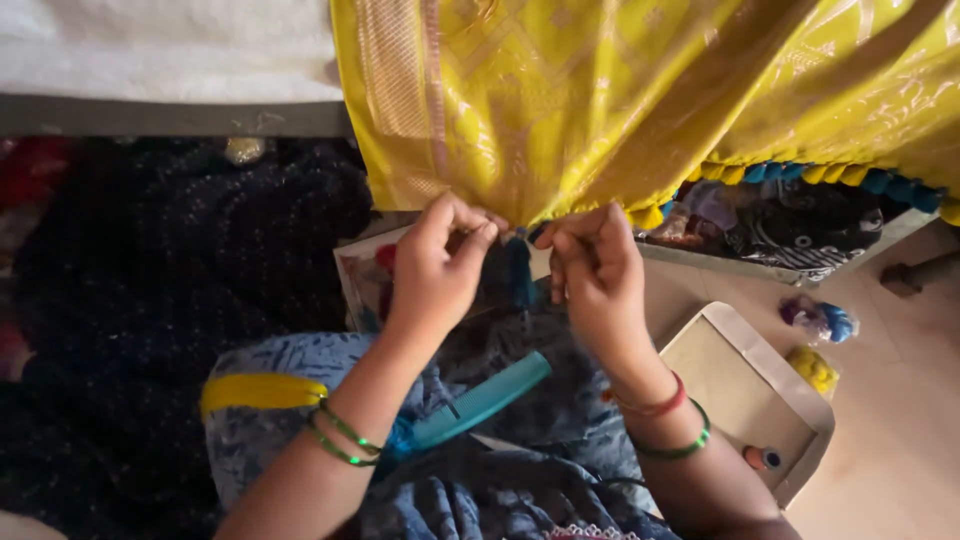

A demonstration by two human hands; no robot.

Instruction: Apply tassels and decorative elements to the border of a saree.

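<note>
both forearms rise from the bottom of the frame toward its centre, wrists bent inward so the hands meet just below the hanging cloth. the left hand (pixel 440 262) has its fingers curled and pressed together, pinching the lower edge of the yellow sari (pixel 560 100) at the middle of the frame; thin green bangles (pixel 345 440) ring its wrist. the right hand (pixel 595 270), just beside it, also has its fingertips closed on that same edge, next to a blue tassel (pixel 518 270) hanging between the two hands. a red thread and a green bangle (pixel 672 430) circle the right wrist.

nearest the camera, at lower centre, a teal comb (pixel 480 400) lies across the lap on blue printed cloth, and a bundle of yellow thread (pixel 262 390) rests at lower left of it. at lower right a flat cardboard tray (pixel 790 375) sits on the pale floor, with small bundles of blue and yellow thread (pixel 820 345) just beyond it.

farther off, the sari drapes down from the top of the frame, its hem at upper right trimmed with a row of yellow and blue tassels (pixel 830 175). dark fabric (pixel 180 260) fills the left side, under a white surface (pixel 160 50) at upper left.
</note>
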